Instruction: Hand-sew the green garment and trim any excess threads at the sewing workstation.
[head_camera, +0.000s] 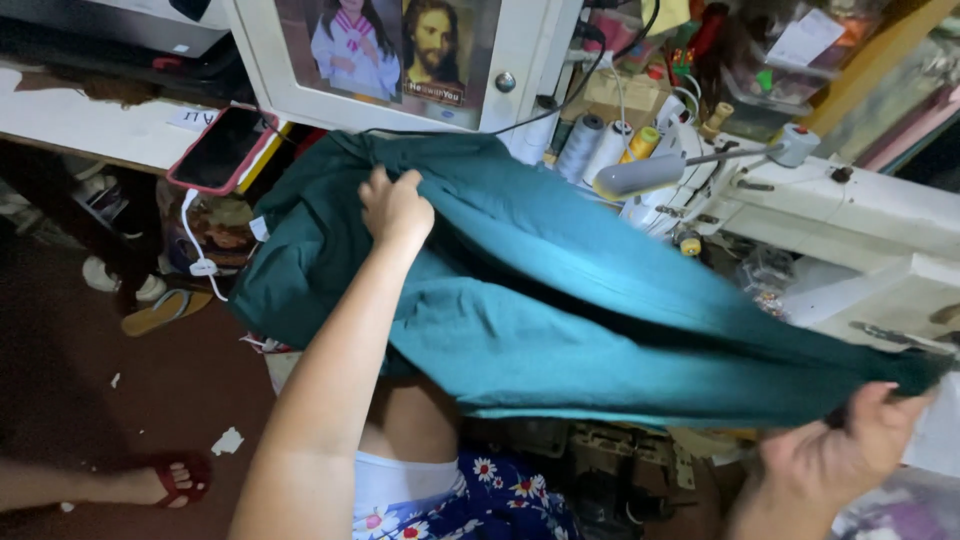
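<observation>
Head view: teal cloth (560, 300) fills centre of frame, stretched w/ long soft folds from upper left-centre down to lower right, plain weave, no print. Left hand (395, 205) at upper centre, fingers curled into a bunch of the cloth near its top edge; right hand (850, 445) at lower right, fingers closed, pinching the narrow far end. Cloth hangs btwn both hands, lower edge running roughly level across frame centre, above a floral garment (480, 500) at bottom. Right of frame: white sewing machine (850, 220), cloth's right part passes in front of it; thread cones (600, 145) just behind the upper edge. Upper left: phone in pink case (220, 148) on a white shelf edge, close to cloth's left fold. Lower left: open dark floor (90, 350), a sandal (165, 310), and another person's foot in a red sandal (170, 480), well apart from cloth.
</observation>
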